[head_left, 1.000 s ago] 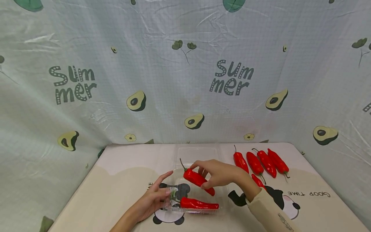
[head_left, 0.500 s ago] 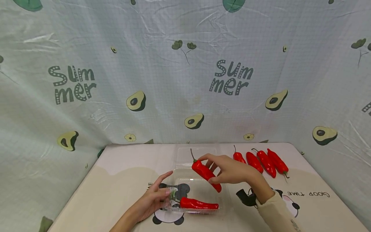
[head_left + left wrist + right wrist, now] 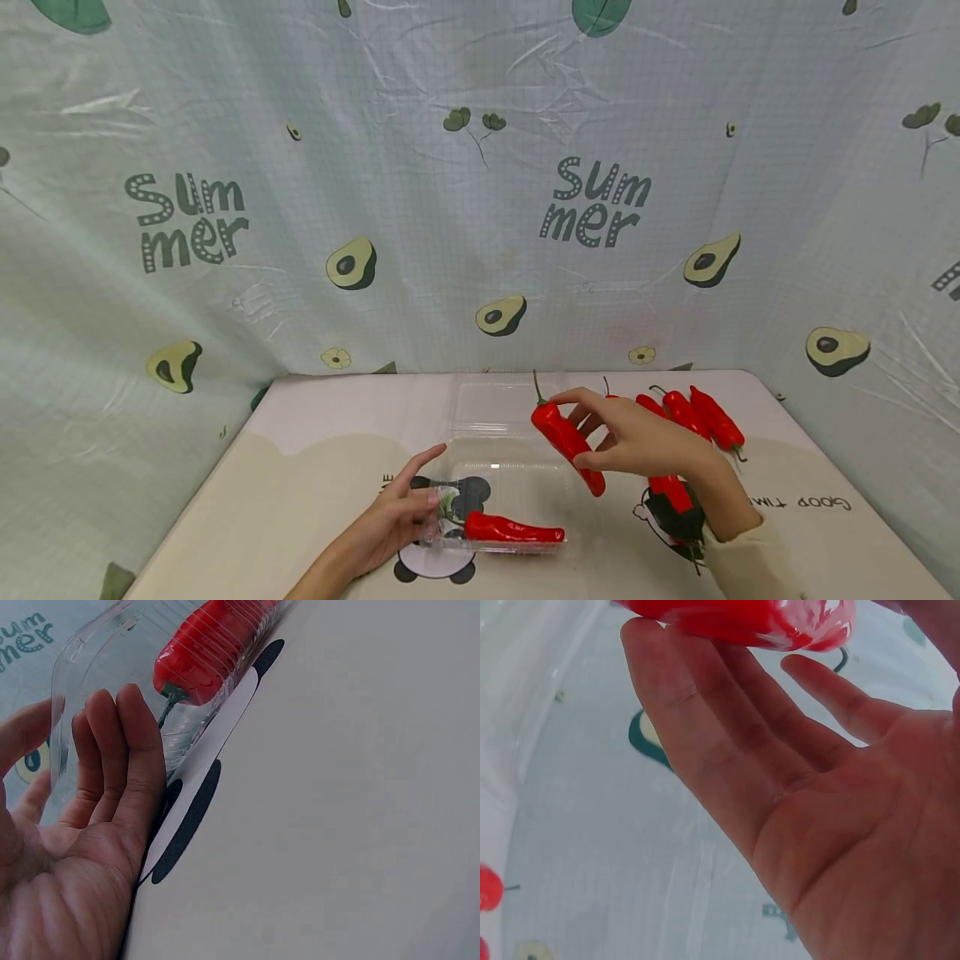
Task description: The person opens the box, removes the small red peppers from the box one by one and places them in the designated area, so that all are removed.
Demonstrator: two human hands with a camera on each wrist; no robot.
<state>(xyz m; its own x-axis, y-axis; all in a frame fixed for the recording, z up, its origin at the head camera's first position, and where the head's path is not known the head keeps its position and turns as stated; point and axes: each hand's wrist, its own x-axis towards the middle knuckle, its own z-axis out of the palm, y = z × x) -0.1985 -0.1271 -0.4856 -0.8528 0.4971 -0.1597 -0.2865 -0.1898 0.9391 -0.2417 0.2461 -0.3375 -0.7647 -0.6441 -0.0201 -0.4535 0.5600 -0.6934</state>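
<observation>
My right hand (image 3: 637, 433) holds a red chili pepper (image 3: 562, 437) between thumb and fingers, stem up, above the right side of a clear plastic box (image 3: 506, 547). The right wrist view shows the fingertips along this same chili pepper (image 3: 735, 621). Lying along the box's near wall is a second red chili pepper (image 3: 516, 528), its stem pointing left. At the box's left end rests my left hand (image 3: 393, 510), index finger extended. In the left wrist view, the fingers (image 3: 139, 757) lie fairly straight against the clear wall, beside the boxed pepper's stem.
The box's clear lid (image 3: 491, 404) lies folded back behind it. Several loose red peppers (image 3: 716, 417) lie on the right of the table, some partly hidden by my right hand and arm. A printed curtain (image 3: 420, 208) hangs behind the table's far edge.
My right hand has moved right and slightly up with its chili pepper, from over the middle of the box to its right side. My left hand and the boxed pepper have stayed put.
</observation>
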